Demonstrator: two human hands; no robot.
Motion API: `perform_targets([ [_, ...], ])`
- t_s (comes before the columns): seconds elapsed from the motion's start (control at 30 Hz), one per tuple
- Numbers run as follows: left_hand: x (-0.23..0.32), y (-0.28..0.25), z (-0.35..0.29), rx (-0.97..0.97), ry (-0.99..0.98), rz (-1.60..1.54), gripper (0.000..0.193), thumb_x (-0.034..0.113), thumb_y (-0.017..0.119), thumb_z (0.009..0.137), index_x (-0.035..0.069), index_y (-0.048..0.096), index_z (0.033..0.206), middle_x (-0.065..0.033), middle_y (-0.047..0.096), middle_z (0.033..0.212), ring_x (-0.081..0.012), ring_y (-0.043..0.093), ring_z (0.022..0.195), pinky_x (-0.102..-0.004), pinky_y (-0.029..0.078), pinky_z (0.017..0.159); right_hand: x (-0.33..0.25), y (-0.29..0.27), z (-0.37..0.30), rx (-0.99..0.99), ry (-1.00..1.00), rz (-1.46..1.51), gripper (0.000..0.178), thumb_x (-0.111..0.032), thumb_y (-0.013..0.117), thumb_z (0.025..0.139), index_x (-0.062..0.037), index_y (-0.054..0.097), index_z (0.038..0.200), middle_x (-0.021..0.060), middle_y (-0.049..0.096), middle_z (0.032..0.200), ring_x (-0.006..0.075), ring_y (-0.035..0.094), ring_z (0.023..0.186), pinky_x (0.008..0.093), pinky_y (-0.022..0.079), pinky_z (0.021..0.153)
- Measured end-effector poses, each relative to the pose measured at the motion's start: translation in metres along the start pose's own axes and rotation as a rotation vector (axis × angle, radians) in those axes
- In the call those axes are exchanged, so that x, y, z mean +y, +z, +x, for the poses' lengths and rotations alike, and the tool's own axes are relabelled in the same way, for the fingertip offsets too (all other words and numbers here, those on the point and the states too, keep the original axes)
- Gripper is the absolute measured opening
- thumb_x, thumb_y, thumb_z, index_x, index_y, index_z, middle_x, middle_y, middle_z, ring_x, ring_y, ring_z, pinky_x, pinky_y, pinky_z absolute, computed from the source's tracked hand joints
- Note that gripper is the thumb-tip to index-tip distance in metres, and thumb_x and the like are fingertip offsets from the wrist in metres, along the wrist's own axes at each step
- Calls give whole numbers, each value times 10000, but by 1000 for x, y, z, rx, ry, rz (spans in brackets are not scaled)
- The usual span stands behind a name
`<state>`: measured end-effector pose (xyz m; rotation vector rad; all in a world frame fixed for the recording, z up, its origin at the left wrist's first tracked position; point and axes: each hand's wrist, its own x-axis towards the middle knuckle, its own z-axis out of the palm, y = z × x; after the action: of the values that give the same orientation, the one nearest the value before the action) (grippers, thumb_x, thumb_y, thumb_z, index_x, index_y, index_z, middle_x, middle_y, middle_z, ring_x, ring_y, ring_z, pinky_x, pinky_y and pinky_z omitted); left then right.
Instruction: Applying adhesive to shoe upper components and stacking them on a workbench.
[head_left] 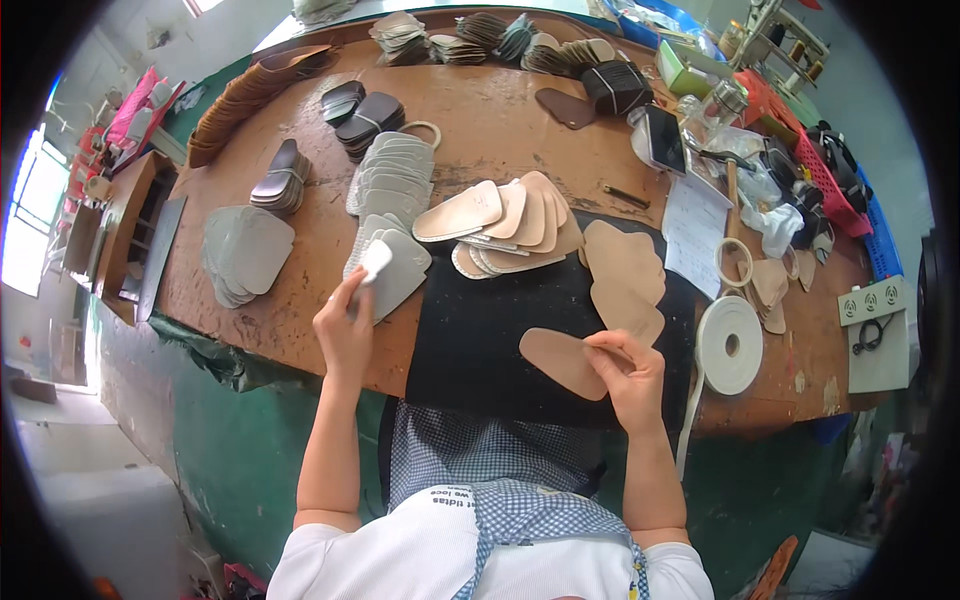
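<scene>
My left hand [345, 318] pinches a small white rounded pad [376, 258] above a fanned stack of grey pieces [402, 272]. Between the thumb and fingers of my right hand [630, 378] is the edge of a tan insole-shaped piece [558, 362], over the front of a black mat [460, 350]. Just beyond that hand, more tan pieces [625, 262] overlap in a row on the mat's right side. A fanned pile of tan pieces with white edges [530, 215] lies at the mat's far edge.
A white tape roll [732, 345] sits right of the mat, its loose end hanging over the table edge. Grey pieces [246, 255] and dark bundles [372, 122] lie left and farther back. A phone [664, 138], a paper sheet [697, 235] and a pink basket [832, 185] are at right.
</scene>
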<state>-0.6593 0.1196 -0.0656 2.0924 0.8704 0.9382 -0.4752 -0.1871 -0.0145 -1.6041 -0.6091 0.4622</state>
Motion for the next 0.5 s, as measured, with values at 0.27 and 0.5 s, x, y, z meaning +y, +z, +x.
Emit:
perform_targets([
  [0.27,73,53,-104,-551,700,25,450,-22,711,825,-40,633,1267,-210,646,1326,-361,598,1291,-481,456,1116,-6,3,19,86,170,54,143,-32,761,885,-16,701,1013,-5,718,926,62,649,859,212,504,777],
  [0.5,70,23,-125,-283,575,14,366,2,774,733,15,716,1094,-114,649,1178,-294,649,1054,-459,519,954,11,34,19,-214,218,-79,164,-85,763,895,-3,706,1024,63,753,908,100,683,831,258,553,752],
])
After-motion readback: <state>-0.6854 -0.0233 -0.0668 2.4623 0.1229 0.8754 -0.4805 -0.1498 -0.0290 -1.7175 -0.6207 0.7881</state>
